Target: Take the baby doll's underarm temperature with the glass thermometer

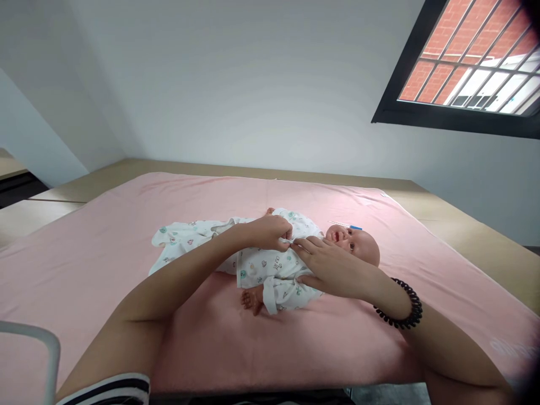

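Note:
A baby doll (365, 246) lies on its back with its head to the right. It wears a white printed shirt (258, 267) and matching trousers (189, 236). Over the chest, my left hand (272, 232) is closed, pinching the shirt's front edge. My right hand (331, 267) rests palm down on the upper chest, fingers stretched toward the left fingertips and touching the cloth, thumb apart. What lies under its palm is hidden. One doll hand (252, 300) sticks out of the near sleeve, and the far hand shows behind my left hand.
A pink blanket (202, 332) covers the wooden tabletop (476, 233). Beyond the doll's head lies a thin blue-and-white stick (354, 227). A pale wall rises behind, with a barred window (472, 67) at upper right. A grey metal bar (53, 360) shows at lower left.

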{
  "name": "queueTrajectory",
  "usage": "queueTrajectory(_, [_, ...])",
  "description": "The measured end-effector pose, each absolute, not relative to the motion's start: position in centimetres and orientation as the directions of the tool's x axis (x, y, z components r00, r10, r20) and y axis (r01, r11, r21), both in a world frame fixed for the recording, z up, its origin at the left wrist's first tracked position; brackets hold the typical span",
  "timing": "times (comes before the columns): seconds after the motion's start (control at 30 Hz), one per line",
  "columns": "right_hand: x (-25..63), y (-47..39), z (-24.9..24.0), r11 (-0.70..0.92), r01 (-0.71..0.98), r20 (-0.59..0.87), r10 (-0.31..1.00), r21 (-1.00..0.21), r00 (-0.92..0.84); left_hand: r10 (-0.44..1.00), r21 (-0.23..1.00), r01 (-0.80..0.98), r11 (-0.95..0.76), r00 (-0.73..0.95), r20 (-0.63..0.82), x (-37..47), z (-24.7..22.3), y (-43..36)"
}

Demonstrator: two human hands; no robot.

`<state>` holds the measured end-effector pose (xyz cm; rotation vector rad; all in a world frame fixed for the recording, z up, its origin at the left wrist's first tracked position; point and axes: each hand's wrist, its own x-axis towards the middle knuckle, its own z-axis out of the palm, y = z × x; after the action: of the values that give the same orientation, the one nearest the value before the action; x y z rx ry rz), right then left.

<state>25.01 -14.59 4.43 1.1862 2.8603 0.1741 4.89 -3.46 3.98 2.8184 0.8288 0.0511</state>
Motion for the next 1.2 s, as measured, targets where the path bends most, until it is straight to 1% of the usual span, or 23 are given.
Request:
queueTrajectory(0.1, [25.0,-14.6,4.5,0.67,0.725,0.007,0.734,0.157,-0.68,0.535,0.097,0.533,-0.841,0.845,-0.002,5.2,3.9,-4.0])
queueTrajectory(0.23, [25.0,-14.6,4.8,0.676,0.721,-0.013,0.731,0.151,-0.682,0.505,-0.01,0.505,-0.863,0.863,0.014,5.4,3.7,-4.4])
queueTrajectory(0.3, [25.1,-14.6,4.9,0.693,0.707,-0.02,0.716,0.139,-0.698,0.494,-0.049,0.494,-0.868,0.869,0.01,5.5,3.7,-4.3])
queueTrajectory(0.37, [25.1,-14.5,5.1,0.699,0.705,-0.036,0.713,0.119,-0.701,0.495,-0.049,0.495,-0.867,0.869,0.009,5.4,3.6,-4.1])
queueTrajectory(0.43, [25.2,-14.5,5.2,0.698,0.709,-0.061,0.716,0.101,-0.696,0.499,0.012,0.499,-0.867,0.867,0.007,5.3,3.6,-3.9])
queueTrajectory(0.57, [25.4,-14.4,5.2,0.696,0.714,-0.074,0.718,0.077,-0.692,0.492,0.178,0.49,-0.853,0.87,-0.037,4.8,4.0,-3.3])
queueTrajectory(0.87, [25.6,-14.2,4.8,0.701,0.712,-0.065,0.713,0.044,-0.698,0.457,0.424,0.435,-0.794,0.888,-0.055,4.1,4.6,-2.5])
queueTrajectory(0.97, [25.6,-14.1,4.7,0.704,0.71,-0.064,0.71,0.031,-0.701,0.437,0.473,0.408,-0.781,0.898,-0.051,3.9,4.8,-2.4])
queueTrajectory(1.07, [25.7,-14.1,4.7,0.695,0.719,-0.067,0.718,0.018,-0.693,0.416,0.495,0.385,-0.779,0.908,-0.051,3.8,5.1,-2.4])
queueTrajectory(1.2, [25.6,-14.1,4.7,0.695,0.719,-0.05,0.719,0.014,-0.693,0.448,0.525,0.426,-0.737,0.889,-0.094,3.8,5.3,-2.3])
